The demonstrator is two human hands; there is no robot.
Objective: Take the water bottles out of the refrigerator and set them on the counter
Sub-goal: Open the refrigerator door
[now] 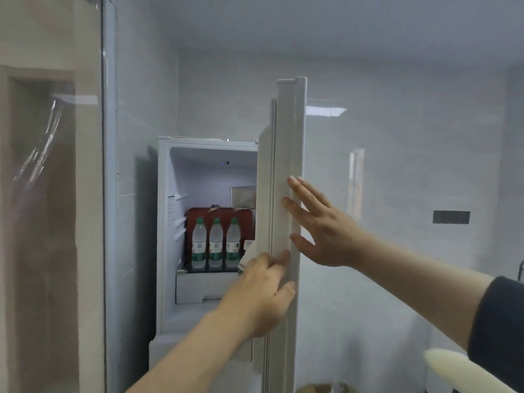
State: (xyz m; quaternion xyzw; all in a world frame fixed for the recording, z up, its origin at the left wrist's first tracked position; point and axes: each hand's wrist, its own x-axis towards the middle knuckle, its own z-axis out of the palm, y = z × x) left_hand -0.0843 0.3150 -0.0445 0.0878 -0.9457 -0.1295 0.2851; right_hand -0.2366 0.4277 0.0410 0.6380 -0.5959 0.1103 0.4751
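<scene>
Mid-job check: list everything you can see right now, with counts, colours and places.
water bottles: three, clear with green caps and labels, in a row on the refrigerator shelf
red box: one, red, behind the bottles
clear container: one, clear, above the bottles, right
refrigerator: one, white, open
refrigerator door: one, white, edge toward camera
dark panel: one, dark, right wall
left hand: one, fingers curled round the door edge
right hand: one, fingers straight, against the door's outer side

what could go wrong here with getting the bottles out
The refrigerator door covers the right of the opening, so a reach could snag on it. The three water bottles stand close together; pulling one may tip its neighbours. The left hand and right hand are both on the door, none free.
</scene>
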